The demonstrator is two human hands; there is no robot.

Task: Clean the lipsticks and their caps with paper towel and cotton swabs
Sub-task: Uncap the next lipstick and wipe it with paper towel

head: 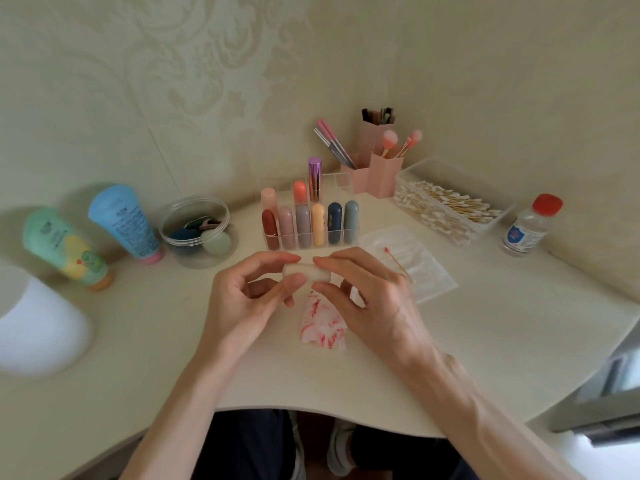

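The left hand (242,296) pinches the left end of a pale lipstick (306,271) between thumb and forefinger, its other fingers loosely curled beneath. The tube is held level above the table (156,341), just in front of the clear lipstick organiser (308,239) where its neighbours stand upright. It looks light, rigid and smooth-skinned, so likely slippery once greasy. A grip at both ends, as here, seems soundest, since squeezing the middle risks popping the cap from the base. Below it is the stained paper towel (322,323), streaked red, soft and limp. I cannot tell whether it lies on the table or hangs from the tube, but it will bunch and tear if dragged hard. The right hand (374,299) clamps the tube's right end, again thumb against forefinger. Beside it a cotton swab (398,266) with a reddened tip slants over a clean paper towel sheet (429,275). Whether the fingers hold its stem is unclear. It is thin and would snap easily, so it is best taken mid-stem. Farther right sits the tub of cotton swabs (446,209).
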